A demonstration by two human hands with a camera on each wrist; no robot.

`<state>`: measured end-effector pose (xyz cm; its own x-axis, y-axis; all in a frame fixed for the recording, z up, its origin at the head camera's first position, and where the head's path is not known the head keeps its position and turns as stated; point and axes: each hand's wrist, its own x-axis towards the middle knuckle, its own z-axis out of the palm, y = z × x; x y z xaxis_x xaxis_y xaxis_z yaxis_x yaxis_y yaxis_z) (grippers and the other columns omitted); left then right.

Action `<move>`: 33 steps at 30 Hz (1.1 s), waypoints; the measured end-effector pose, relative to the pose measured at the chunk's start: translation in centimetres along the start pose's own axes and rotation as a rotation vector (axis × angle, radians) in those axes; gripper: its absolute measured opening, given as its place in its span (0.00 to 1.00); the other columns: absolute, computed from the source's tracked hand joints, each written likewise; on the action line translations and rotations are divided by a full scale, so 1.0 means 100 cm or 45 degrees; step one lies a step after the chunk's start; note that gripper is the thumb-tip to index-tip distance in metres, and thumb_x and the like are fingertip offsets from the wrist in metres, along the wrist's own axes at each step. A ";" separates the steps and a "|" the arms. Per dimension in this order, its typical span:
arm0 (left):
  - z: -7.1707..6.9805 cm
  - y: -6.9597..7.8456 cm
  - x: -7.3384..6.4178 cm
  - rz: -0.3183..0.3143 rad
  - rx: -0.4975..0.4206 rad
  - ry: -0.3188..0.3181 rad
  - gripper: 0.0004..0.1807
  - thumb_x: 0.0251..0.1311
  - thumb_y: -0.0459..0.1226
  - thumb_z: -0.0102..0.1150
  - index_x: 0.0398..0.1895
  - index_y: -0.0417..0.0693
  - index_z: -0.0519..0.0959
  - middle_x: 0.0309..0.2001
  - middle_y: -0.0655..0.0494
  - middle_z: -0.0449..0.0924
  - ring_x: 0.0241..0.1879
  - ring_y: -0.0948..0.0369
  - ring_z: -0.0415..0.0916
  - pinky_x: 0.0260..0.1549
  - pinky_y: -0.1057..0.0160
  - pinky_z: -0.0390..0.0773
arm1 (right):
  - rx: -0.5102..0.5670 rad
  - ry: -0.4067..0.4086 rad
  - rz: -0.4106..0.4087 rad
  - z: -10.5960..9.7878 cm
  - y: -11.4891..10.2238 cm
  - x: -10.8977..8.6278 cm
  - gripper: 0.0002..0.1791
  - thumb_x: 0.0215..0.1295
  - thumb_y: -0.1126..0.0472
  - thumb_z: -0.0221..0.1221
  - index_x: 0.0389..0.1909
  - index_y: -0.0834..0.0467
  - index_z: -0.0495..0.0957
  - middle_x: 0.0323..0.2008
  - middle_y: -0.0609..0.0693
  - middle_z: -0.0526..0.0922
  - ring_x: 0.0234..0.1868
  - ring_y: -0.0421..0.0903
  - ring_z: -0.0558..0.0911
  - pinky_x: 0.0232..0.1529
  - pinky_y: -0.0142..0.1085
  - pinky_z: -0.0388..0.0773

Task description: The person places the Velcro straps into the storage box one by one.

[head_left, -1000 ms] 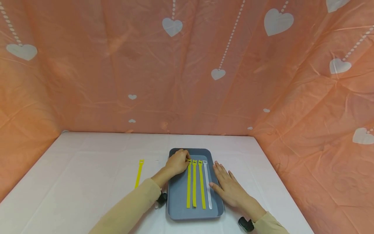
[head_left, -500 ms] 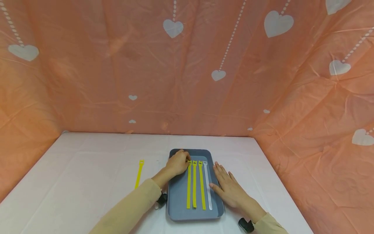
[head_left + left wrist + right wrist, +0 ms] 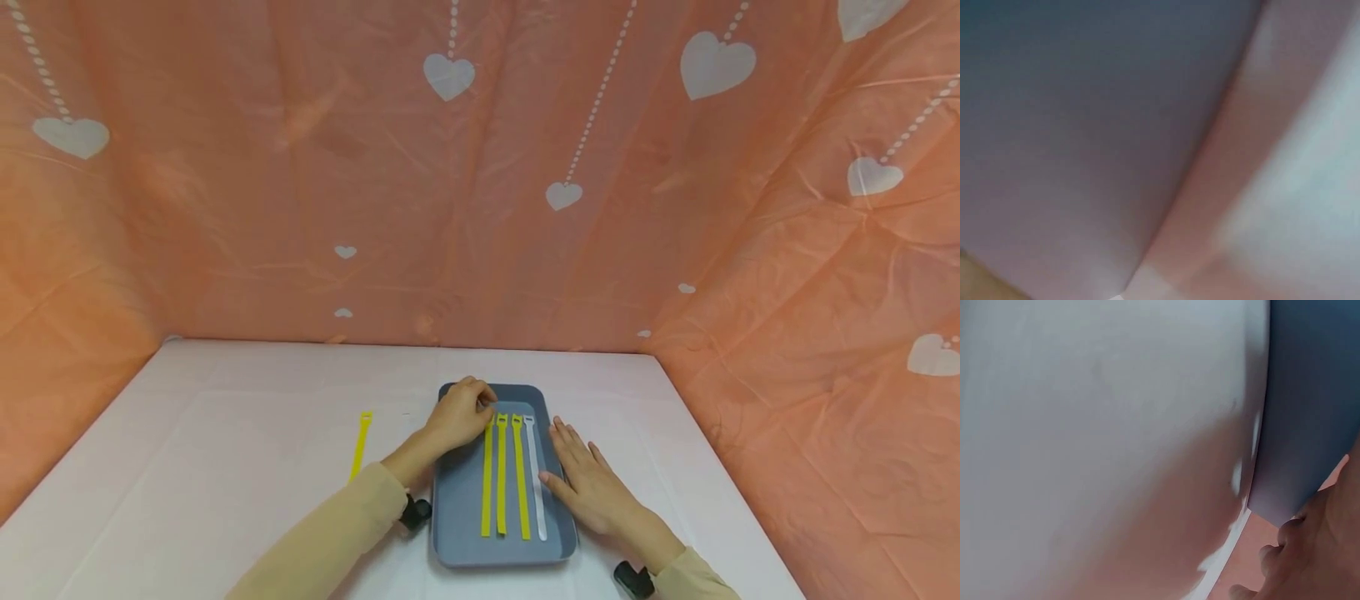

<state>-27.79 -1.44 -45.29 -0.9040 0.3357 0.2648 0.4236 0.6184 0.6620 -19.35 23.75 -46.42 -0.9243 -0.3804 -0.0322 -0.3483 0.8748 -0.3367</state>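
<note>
A grey tray [image 3: 457,533] holds three yellow hook-and-loop cable ties [image 3: 502,479] and a white cable tie [image 3: 536,483], lying side by side with their slotted heads at the far end. Over the tray's far left part is my left hand [image 3: 459,414], its fingers loosely bent and a gap showing between thumb and forefinger. Its thumb overlaps the head of the leftmost yellow tie. My right hand [image 3: 592,487] lies along the tray's right side, fingers straight, thumb reaching over the rim. The right wrist view shows its fingers [image 3: 1282,556] beside the tray wall [image 3: 1310,394].
Another yellow cable tie [image 3: 362,446] lies on the white table [image 3: 247,433] left of the tray, its near end hidden by the left sleeve. A faint white mark [image 3: 406,414] shows between it and the tray. Orange sheeting [image 3: 480,250] with hearts hangs behind.
My left hand has shifted slightly up and right, and its thumb and forefinger have come apart. The right hand and the ties in the tray look unmoved.
</note>
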 end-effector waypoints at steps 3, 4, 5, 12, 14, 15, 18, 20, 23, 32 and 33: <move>-0.008 0.004 -0.002 0.019 -0.049 0.010 0.06 0.67 0.32 0.64 0.45 0.43 0.85 0.41 0.54 0.78 0.39 0.60 0.76 0.39 0.62 0.79 | 0.002 -0.004 0.005 0.000 0.000 0.000 0.44 0.80 0.39 0.48 0.83 0.62 0.47 0.84 0.55 0.43 0.83 0.59 0.46 0.77 0.65 0.44; -0.011 0.005 -0.003 0.022 -0.068 0.014 0.06 0.67 0.32 0.64 0.45 0.43 0.85 0.40 0.54 0.78 0.39 0.60 0.75 0.39 0.62 0.79 | 0.002 -0.005 0.005 0.000 0.001 -0.001 0.44 0.80 0.39 0.48 0.83 0.62 0.47 0.84 0.55 0.43 0.83 0.59 0.46 0.77 0.65 0.44; -0.013 0.006 -0.004 0.023 -0.089 0.015 0.07 0.68 0.32 0.64 0.46 0.42 0.85 0.40 0.54 0.78 0.38 0.61 0.75 0.38 0.63 0.78 | 0.001 -0.006 0.006 0.000 0.001 -0.001 0.44 0.80 0.39 0.48 0.83 0.62 0.47 0.84 0.55 0.43 0.83 0.59 0.46 0.77 0.65 0.44; -0.032 0.009 -0.008 0.080 -0.176 0.081 0.07 0.66 0.30 0.67 0.45 0.40 0.85 0.40 0.55 0.79 0.36 0.62 0.76 0.38 0.64 0.79 | -0.007 0.000 0.010 0.000 0.002 -0.001 0.45 0.80 0.38 0.48 0.83 0.62 0.47 0.84 0.56 0.43 0.83 0.59 0.46 0.77 0.65 0.43; -0.039 0.010 -0.011 0.085 -0.194 0.091 0.08 0.66 0.30 0.67 0.46 0.39 0.85 0.41 0.54 0.79 0.37 0.61 0.76 0.39 0.64 0.79 | -0.004 0.000 0.011 0.000 0.001 -0.002 0.45 0.80 0.38 0.48 0.83 0.62 0.47 0.84 0.56 0.43 0.83 0.60 0.46 0.77 0.65 0.43; -0.042 0.010 -0.013 0.087 -0.201 0.096 0.08 0.66 0.30 0.67 0.46 0.39 0.84 0.41 0.54 0.79 0.37 0.61 0.77 0.39 0.63 0.80 | -0.003 -0.002 0.011 0.000 0.001 -0.002 0.45 0.80 0.38 0.48 0.83 0.62 0.47 0.84 0.55 0.43 0.83 0.59 0.46 0.78 0.65 0.43; -0.052 0.008 -0.017 0.090 -0.221 0.110 0.08 0.66 0.31 0.67 0.47 0.39 0.84 0.43 0.54 0.79 0.38 0.60 0.77 0.40 0.62 0.80 | -0.004 -0.005 0.012 0.000 0.001 -0.002 0.45 0.80 0.38 0.48 0.83 0.62 0.47 0.84 0.55 0.42 0.83 0.59 0.46 0.78 0.64 0.43; -0.058 0.006 -0.019 0.105 -0.230 0.127 0.08 0.66 0.30 0.67 0.47 0.41 0.84 0.43 0.53 0.79 0.38 0.60 0.78 0.39 0.62 0.81 | -0.003 -0.005 0.013 -0.001 0.000 -0.001 0.45 0.80 0.38 0.48 0.83 0.61 0.46 0.84 0.55 0.42 0.83 0.59 0.46 0.78 0.64 0.42; -0.066 0.000 -0.022 0.155 -0.229 0.158 0.08 0.65 0.29 0.67 0.46 0.41 0.83 0.43 0.52 0.80 0.38 0.58 0.80 0.37 0.63 0.81 | 0.002 -0.006 0.017 -0.002 -0.001 -0.001 0.45 0.80 0.38 0.48 0.83 0.62 0.46 0.84 0.55 0.42 0.83 0.59 0.45 0.78 0.64 0.42; -0.090 -0.027 -0.035 0.171 -0.168 0.191 0.09 0.63 0.28 0.68 0.46 0.40 0.83 0.44 0.50 0.81 0.38 0.58 0.79 0.41 0.52 0.83 | 0.003 -0.005 0.017 -0.001 -0.001 -0.001 0.45 0.80 0.38 0.48 0.83 0.61 0.46 0.84 0.55 0.42 0.83 0.59 0.45 0.78 0.64 0.42; -0.093 -0.030 -0.037 0.167 -0.162 0.191 0.09 0.63 0.28 0.68 0.46 0.40 0.83 0.44 0.50 0.81 0.38 0.58 0.79 0.41 0.51 0.83 | 0.001 -0.004 0.016 -0.001 -0.001 -0.001 0.45 0.80 0.38 0.48 0.83 0.61 0.46 0.84 0.55 0.42 0.83 0.59 0.45 0.78 0.65 0.42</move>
<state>-26.22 -11.15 -41.69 -0.8444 0.2921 0.4491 0.5355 0.4784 0.6959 -19.26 23.75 -46.30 -0.9281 -0.3703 -0.0392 -0.3366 0.8792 -0.3372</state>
